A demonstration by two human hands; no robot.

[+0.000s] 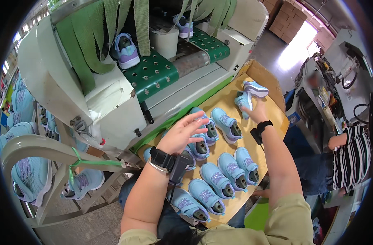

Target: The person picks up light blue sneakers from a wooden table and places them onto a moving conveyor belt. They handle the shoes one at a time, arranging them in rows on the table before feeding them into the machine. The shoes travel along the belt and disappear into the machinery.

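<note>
My left hand (181, 134) hovers with fingers spread over light-blue sneakers, holding nothing. Just beyond it, one sneaker (226, 124) stands on the wooden board (258, 143). At the board's far right end, my right hand (258, 112) has its thumb and fingers around a light-blue sneaker (243, 100); its full grip is partly hidden. Another sneaker (256, 88) lies tilted against that one, its lilac-grey sole showing. Nearer to me, several more sneakers with dark lasts inside sit in rows, such as this sneaker (205, 196). Some are covered by my left hand and wrist.
Ahead is a machine with a green perforated conveyor belt (151, 77) and hanging green strips (82, 49); a sneaker (126, 51) rides on the belt. At left stands a metal rack (39, 149) with more sneakers. A person in a striped shirt (351, 159) works at right.
</note>
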